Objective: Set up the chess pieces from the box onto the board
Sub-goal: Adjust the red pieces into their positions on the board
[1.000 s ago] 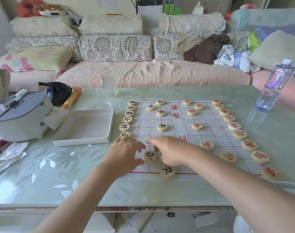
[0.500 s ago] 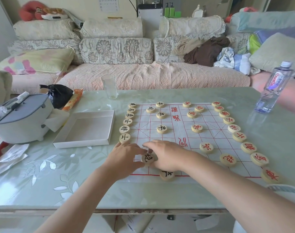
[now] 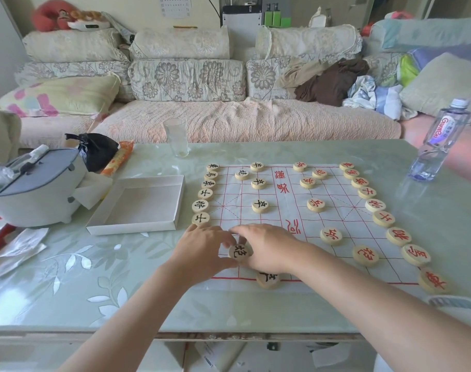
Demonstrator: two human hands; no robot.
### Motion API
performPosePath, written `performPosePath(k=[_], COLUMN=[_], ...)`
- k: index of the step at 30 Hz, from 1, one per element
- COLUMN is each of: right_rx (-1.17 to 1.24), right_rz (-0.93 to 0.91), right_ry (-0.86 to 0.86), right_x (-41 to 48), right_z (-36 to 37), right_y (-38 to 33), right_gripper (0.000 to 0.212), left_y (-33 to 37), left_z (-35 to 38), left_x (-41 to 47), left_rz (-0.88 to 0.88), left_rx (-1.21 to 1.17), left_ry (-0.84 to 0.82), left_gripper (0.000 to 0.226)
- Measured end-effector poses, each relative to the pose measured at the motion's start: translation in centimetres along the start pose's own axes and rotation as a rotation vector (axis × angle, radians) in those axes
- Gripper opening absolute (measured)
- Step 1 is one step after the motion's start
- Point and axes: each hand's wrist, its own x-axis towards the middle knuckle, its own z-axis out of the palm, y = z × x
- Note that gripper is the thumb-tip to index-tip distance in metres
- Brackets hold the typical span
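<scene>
Left hand (image 3: 202, 251) pinches the round, pale wooden, black-lettered disc (image 3: 238, 252) (white paper board's (image 3: 282, 209) near edge); right hand (image 3: 269, 248) lies flat, touching its right.

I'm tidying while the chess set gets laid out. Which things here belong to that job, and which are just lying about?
In the job: board, white box, black-marked piece between left hand and right hand.
Lying about: water bottle, glass, grey case, black bag.

1. An empty glass (image 3: 176, 136) stands near the bench's (image 3: 68, 277) far edge.
2. A water bottle (image 3: 435, 146) stands far right.
3. A grey appliance (image 3: 33, 189) and black bag (image 3: 96, 149) sit left.
4. The sofa (image 3: 229, 122) behind carries heaped clothes (image 3: 333, 81).
</scene>
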Motion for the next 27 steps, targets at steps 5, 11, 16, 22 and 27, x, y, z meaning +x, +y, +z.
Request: performPosePath(k=[5,11,16,22,27], right_rx=[0.093,0.13,0.115,-0.008,-0.017], right_rz=[0.046,0.183,0.372,0.513,0.472], right_ry=[0.014,0.189,0.182,0.119,0.16], right_x=[-0.9,-4.1,-6.6,-7.4,-6.7], right_z=[-1.5,-4.9,-5.9,-5.2,-4.2], right_y=[1.2,7.2,12.2,14.6,15.1], right_gripper=[0.064,0.038,0.035,0.05,0.042], left_y=[0.7,5.1,10.8,14.2,15.3], left_z=[-1.3,-3.5,-1.5,2.3,3.4], left_x=[0.7,3.6,6.2,8.4,10.4], left_rz=[-0.013,0.058,0.142,0.188,0.162], left_rx=[0.025,-0.082,-0.192,-0.148,-0.139], left_ry=[-0.076,0.008,-0.072,-0.126,-0.12], left_gripper=[0.061,0.038,0.034,0.04,0.042])
